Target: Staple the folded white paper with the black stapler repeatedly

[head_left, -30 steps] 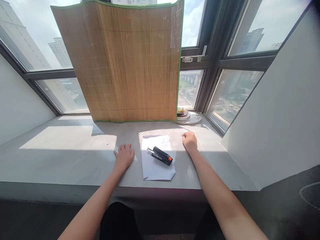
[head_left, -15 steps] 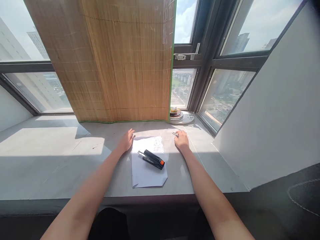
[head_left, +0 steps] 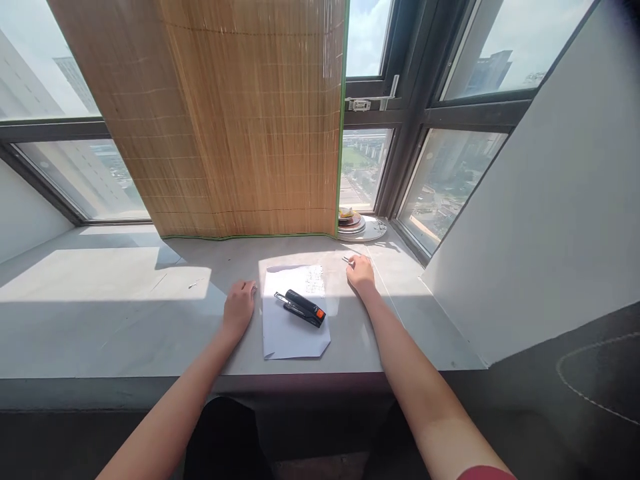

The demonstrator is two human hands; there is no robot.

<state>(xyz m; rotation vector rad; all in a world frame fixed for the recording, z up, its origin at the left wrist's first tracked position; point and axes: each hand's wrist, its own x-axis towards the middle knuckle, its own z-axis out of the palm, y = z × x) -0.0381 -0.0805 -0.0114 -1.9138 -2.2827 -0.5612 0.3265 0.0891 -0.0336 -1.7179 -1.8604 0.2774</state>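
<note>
The black stapler (head_left: 303, 309) lies aslant on the paper (head_left: 293, 343), between the window ledge's (head_left: 125, 340) near and far edges. Right of it, the right hand (head_left: 361, 272) pinches a slim piece (head_left: 345, 259) (metal, perhaps). The left hand (head_left: 239, 308) rests curled by the paper's left edge; whether it holds anything, one cannot tell.

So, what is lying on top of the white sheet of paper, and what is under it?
A black stapler with an orange part lies on the white paper. Underneath, the paper covers everything.
</note>
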